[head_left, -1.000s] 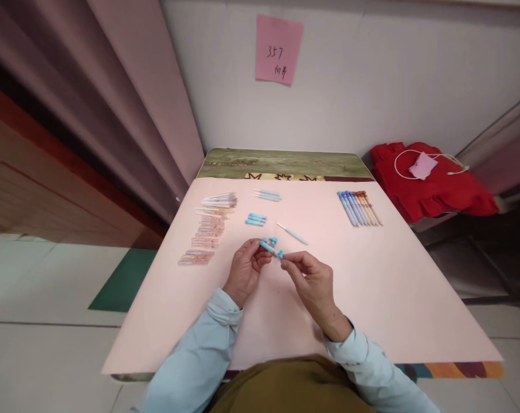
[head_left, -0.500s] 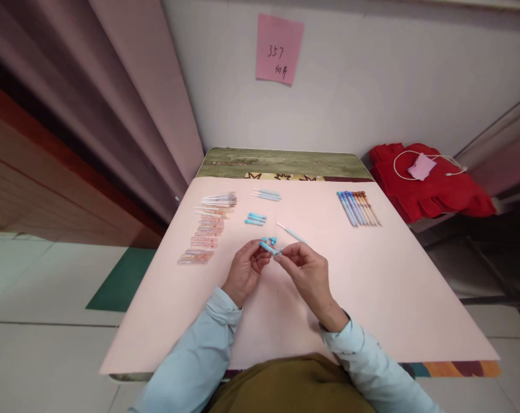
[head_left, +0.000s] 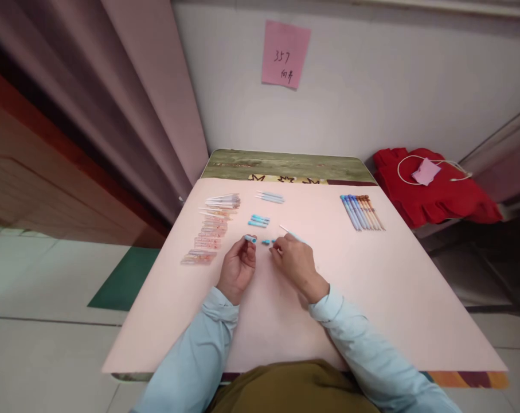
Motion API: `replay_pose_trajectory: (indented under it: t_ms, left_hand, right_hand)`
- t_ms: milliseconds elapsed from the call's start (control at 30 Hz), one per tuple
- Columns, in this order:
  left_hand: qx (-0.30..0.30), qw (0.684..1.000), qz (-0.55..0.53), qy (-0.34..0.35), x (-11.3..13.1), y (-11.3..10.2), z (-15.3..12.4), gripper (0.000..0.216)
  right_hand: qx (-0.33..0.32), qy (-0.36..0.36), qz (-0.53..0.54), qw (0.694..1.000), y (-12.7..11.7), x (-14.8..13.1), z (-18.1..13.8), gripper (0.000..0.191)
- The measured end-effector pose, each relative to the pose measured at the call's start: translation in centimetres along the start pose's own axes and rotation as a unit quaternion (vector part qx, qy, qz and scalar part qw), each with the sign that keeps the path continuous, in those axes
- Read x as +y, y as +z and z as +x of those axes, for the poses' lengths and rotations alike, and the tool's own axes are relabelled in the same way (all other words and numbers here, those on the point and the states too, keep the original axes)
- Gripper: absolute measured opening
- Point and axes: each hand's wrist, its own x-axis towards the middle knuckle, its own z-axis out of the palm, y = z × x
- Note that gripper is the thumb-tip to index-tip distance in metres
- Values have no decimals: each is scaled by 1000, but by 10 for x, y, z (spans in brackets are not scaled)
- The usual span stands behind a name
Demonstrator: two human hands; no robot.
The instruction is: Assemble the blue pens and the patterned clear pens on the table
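Note:
My left hand (head_left: 237, 268) pinches a short blue pen barrel (head_left: 250, 238) between thumb and fingertips, its open end facing right. My right hand (head_left: 294, 263) is low over the table with fingers and thumb drawn together; what they hold, if anything, is hidden. Just left of its fingertips lies a small blue pen part (head_left: 265, 242), and another blue bit shows right at the fingers. A pale blue pen piece with a thin white tip (head_left: 287, 230) lies partly behind the right hand. Several blue barrels (head_left: 258, 221) lie beyond the left hand.
Several pale blue refill-like sticks (head_left: 270, 197) lie farther back. Pink and clear pen parts (head_left: 212, 226) form a column on the left. A row of whole pens (head_left: 363, 213), blue to brown, lies at right. A red cloth (head_left: 440, 195) with a white cable is beyond the table.
My hands have moved apart. The left keeps the blue barrel and has shifted left; the right has let go of the barrel's end and come down by the small blue parts.

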Motion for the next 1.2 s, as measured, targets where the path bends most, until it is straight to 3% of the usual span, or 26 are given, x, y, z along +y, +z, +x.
replay_pose_trajectory:
  t_ms: [200,533,633,700,800,867,1000,1100,1200]
  left_hand:
    - [7,1000,9,-7,1,-1,-1,22]
    - [-1,1000,19,-7,0,1,-4,25]
    - [-5,1000,26,-6,0,1,-4,24]
    - [-1,1000,28,-4,1,1,-3,24]
    - [7,999,29,11,0,0,-3,22]
    - [9,999,39,22,-2,-1,-2,20]
    - [2,997,68,36,-9,-3,0,18]
    - [-5,996,80,44,-12,-4,0,19]
    - [-10,994,92,50,-13,-3,0,17]
  right_hand:
    - [-49,25,-116,992,4,-17,12,27]
    - [-65,5,-123,990,6,-26,20,23]
    - [-41,3,-109,993,4,-21,17,18]
    - [7,23,-73,997,-3,-14,11,16]
    - [68,64,77,993,-14,2,-3,11]
    - [53,82,249,964,-18,11,-13,9]
    - [21,131,517,845,-18,13,-28,15]
    - [25,136,592,794,-20,5,-32,21]
    - [23,117,610,783,-25,-1,-32,23]
